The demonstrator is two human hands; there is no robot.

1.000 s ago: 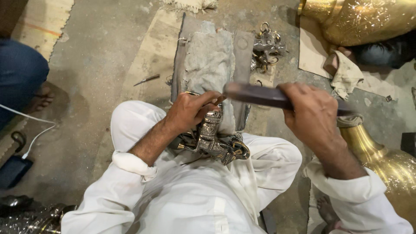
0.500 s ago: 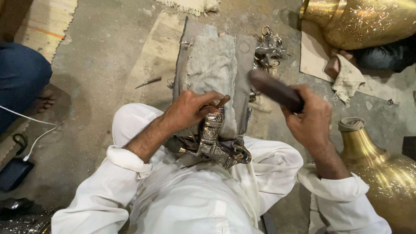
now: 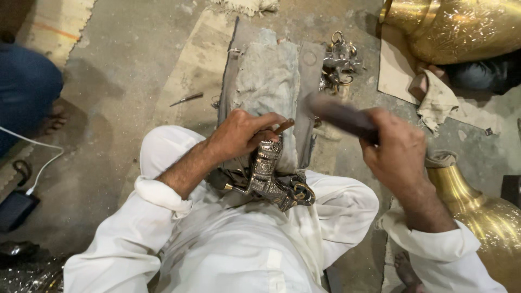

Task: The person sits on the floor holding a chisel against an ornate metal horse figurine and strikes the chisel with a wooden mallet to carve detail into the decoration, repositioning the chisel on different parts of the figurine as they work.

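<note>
The left hand [image 3: 241, 135] pinches a small punch [image 3: 283, 127] against the ornate silver piece [image 3: 268, 176] lying on the person's lap just below it. To the right, the right hand [image 3: 396, 149] grips a dark mallet [image 3: 339, 115], raised and blurred.

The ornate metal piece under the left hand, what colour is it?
Silvery grey with dark engraved patterning, on the ornate metal piece; head view.

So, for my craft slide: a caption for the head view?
Left hand steadies a chisel on an ornate silver piece; right hand swings a dark mallet.
</note>
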